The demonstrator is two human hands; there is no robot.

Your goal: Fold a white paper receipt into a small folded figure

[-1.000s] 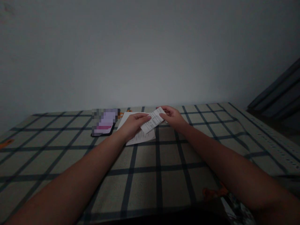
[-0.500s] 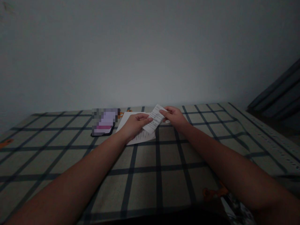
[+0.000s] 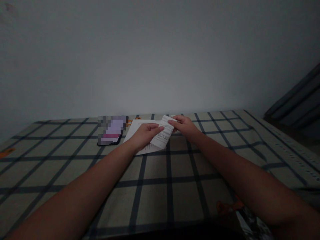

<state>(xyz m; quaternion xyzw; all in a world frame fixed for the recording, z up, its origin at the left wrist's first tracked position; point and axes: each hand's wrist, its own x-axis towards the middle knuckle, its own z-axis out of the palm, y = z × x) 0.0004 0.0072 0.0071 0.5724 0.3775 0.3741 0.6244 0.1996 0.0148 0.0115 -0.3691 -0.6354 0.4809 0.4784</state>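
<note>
Between my two hands is a small slip of printed paper (image 3: 163,133), tilted, with lines of dark text facing me. My left hand (image 3: 147,132) is closed on its left edge, thumb on top. With thumb and fingers, my right hand (image 3: 184,125) pinches its upper right part. Under my left hand a larger sheet of white paper (image 3: 136,128) lies on the checked cloth (image 3: 155,186), partly covered by the slip and the hand. Some white paper also shows behind my right fingers, mostly hidden.
A phone (image 3: 113,130) with a lit, pixelated screen lies left of the sheet. Behind the cloth rises a pale wall (image 3: 160,60). Dark striped fabric (image 3: 297,96) is at the right. Near my right forearm, a patterned item (image 3: 252,223) shows at the bottom edge.
The printed slip has turned more upright and come slightly lower and nearer. My right hand has shifted a little left and down; my left hand stays almost in place.
</note>
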